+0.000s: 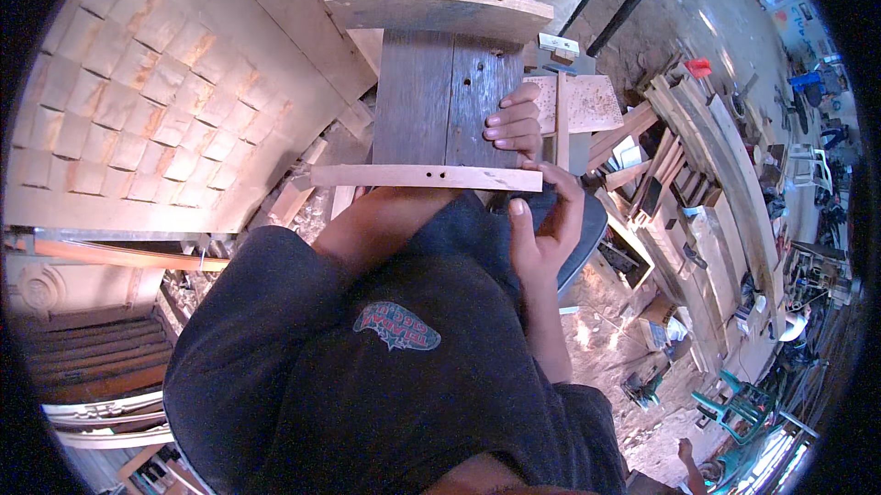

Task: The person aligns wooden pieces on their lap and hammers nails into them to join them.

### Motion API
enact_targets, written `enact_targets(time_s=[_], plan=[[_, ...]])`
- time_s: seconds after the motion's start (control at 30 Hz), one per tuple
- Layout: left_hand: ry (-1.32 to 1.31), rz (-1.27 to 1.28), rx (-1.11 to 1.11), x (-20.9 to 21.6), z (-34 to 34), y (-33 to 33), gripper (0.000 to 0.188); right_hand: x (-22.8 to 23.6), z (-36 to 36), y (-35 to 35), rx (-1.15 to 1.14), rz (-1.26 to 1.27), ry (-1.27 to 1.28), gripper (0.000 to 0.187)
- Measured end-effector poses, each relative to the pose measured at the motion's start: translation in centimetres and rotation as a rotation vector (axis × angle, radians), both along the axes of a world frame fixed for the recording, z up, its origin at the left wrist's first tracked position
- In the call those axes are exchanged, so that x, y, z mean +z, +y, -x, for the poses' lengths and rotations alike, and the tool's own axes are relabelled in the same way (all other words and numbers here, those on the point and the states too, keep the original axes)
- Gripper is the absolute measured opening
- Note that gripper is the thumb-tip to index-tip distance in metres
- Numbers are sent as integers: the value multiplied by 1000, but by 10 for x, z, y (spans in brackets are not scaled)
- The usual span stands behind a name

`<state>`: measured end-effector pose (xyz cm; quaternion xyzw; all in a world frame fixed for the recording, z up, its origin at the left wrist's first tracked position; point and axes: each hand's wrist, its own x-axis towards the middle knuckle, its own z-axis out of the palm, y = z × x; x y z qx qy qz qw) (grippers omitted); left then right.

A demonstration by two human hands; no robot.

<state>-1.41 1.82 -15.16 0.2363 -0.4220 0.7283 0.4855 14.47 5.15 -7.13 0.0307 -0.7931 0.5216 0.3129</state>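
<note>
Close to my chest, a dark plank panel (413, 96) with a lengthwise seam and small holes extends away from me. My left forearm passes beneath it, and my left hand (516, 123) curls its fingers over the panel's right edge; the palm is hidden. A pale wooden strip (376, 177) lies crosswise at the near end, with two dark holes near its middle. My right hand (551, 220) grips the strip's right end, index finger at the end and thumb along the near edge. Across the far end stands a thicker board (440, 11).
A pale panel with raised square blocks (174, 82) leans at left, above stacked carved wood (101, 357). Right of the work are a speckled board (592, 102), a thin upright stick (562, 114) and piled lumber (716, 155). A green chair (734, 408) stands lower right.
</note>
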Motion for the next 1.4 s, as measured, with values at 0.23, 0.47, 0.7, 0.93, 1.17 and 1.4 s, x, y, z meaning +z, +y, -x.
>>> enact_targets(time_s=[0.23,0.47,0.7,0.93,1.17,1.4], plan=[[16,-51,13,-9,-7,2,13,3,0,-6,-59,129,-37,40],[50,-86,9,-21,-4,1,12,1,1,-11,-44,45,-76,39],[139,53,-34,-18,-3,-18,12,-6,-6,-11,-19,107,-70,34],[545,91,42,-10,27,-37,17,-13,-18,0,142,-222,-123,38],[522,103,-27,-12,27,-32,18,-22,-29,8,160,-197,-132,43],[476,124,-59,-18,29,-33,19,-20,-25,10,195,-210,-147,42]])
